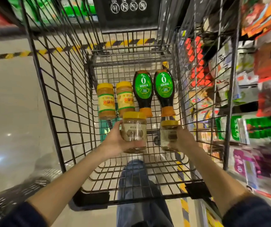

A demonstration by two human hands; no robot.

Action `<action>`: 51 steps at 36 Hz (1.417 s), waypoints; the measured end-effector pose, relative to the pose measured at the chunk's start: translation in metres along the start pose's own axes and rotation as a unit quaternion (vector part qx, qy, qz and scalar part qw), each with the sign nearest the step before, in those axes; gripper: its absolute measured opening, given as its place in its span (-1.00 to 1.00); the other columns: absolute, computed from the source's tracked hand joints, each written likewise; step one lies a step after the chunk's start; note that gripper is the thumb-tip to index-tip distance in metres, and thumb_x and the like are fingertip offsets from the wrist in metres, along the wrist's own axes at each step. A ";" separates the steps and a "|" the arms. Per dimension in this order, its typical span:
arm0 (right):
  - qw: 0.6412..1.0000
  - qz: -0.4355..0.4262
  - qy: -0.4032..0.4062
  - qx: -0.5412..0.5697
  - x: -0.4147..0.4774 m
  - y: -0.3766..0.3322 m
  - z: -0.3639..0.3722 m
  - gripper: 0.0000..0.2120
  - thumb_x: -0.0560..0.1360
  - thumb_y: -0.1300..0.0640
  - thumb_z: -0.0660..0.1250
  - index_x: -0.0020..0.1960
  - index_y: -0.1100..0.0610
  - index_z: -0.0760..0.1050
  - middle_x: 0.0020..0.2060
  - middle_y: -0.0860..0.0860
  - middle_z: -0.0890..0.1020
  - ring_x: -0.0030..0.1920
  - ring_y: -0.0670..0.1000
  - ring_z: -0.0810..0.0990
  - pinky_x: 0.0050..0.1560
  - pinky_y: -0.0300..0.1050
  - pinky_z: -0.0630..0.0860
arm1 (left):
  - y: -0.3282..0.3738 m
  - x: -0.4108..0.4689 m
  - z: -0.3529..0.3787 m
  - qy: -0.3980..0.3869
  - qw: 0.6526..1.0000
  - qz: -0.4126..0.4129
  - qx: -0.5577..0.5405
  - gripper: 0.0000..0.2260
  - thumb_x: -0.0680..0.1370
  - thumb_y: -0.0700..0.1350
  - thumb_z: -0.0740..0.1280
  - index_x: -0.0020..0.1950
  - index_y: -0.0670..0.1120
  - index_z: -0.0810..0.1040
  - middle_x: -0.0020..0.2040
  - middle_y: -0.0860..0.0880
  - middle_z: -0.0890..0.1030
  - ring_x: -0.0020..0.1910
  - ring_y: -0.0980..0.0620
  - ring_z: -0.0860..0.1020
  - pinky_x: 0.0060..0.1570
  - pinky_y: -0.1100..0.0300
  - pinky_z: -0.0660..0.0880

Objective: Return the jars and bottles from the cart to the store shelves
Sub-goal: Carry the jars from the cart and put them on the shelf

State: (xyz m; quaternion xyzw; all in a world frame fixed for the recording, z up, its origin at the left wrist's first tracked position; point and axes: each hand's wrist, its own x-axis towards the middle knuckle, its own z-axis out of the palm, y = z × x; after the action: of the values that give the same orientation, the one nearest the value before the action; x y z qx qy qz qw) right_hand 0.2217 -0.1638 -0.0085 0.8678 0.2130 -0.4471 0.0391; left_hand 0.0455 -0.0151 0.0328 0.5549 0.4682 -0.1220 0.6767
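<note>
The place was a shop, a supermarket aisle. A black wire shopping cart [52, 95] stood on a pale shiny floor [8, 112] marked with yellow-black tape [16, 54], and the shelves [247, 86] at the right carried many colourful packets [269, 131].

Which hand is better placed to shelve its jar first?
Probably right. The right hand grips the right jar beside the cart's right wall, next to the stocked shelves; the left hand holds the left jar mid-cart.
</note>
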 end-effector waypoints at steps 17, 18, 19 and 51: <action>0.971 0.057 -0.068 0.224 0.022 0.010 0.022 -0.30 0.15 0.08 0.61 0.22 0.16 0.43 0.09 0.07 0.61 0.15 0.10 0.55 0.18 -0.07 0.44 | 0.004 -0.009 -0.008 0.022 1.000 0.013 0.000 -0.26 0.28 -0.24 0.56 0.35 -0.09 0.27 0.05 0.11 0.57 -0.10 0.36 0.56 -0.23 0.56 0.45; 0.967 0.056 -0.063 0.240 0.019 0.008 0.020 -0.30 0.15 0.09 0.62 0.21 0.17 0.43 0.08 0.07 0.61 0.14 0.10 0.55 0.18 -0.06 0.46 | 0.004 -0.010 -0.009 0.022 1.000 0.016 -0.001 -0.27 0.29 -0.25 0.56 0.35 -0.09 0.27 0.04 0.11 0.58 -0.13 0.38 0.57 -0.23 0.55 0.46; 0.963 0.050 -0.061 0.256 0.016 0.007 0.018 -0.34 0.16 0.10 0.61 0.18 0.17 0.45 0.05 0.06 0.62 0.11 0.08 0.56 0.16 -0.07 0.47 | 0.005 -0.012 -0.009 0.020 1.000 0.016 -0.001 -0.28 0.29 -0.25 0.56 0.35 -0.09 0.27 0.05 0.10 0.59 -0.14 0.41 0.58 -0.23 0.55 0.46; 0.801 -0.386 0.205 0.410 -0.323 0.000 -0.228 -0.42 0.19 0.44 0.52 0.06 0.02 0.43 -0.03 0.01 0.63 -0.11 -0.13 0.64 0.07 -0.18 0.57 | 0.233 -0.288 0.013 0.111 0.897 0.416 0.096 -0.30 0.28 -0.28 0.55 0.33 -0.14 0.29 0.04 0.03 0.58 -0.09 0.26 0.56 -0.06 0.47 0.51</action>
State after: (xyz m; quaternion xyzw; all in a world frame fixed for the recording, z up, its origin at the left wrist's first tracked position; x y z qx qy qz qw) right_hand 0.2303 -0.2131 0.3840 0.7206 0.3299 -0.2822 -0.5406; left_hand 0.0586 -0.0457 0.4017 0.7712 0.2523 0.1887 0.5531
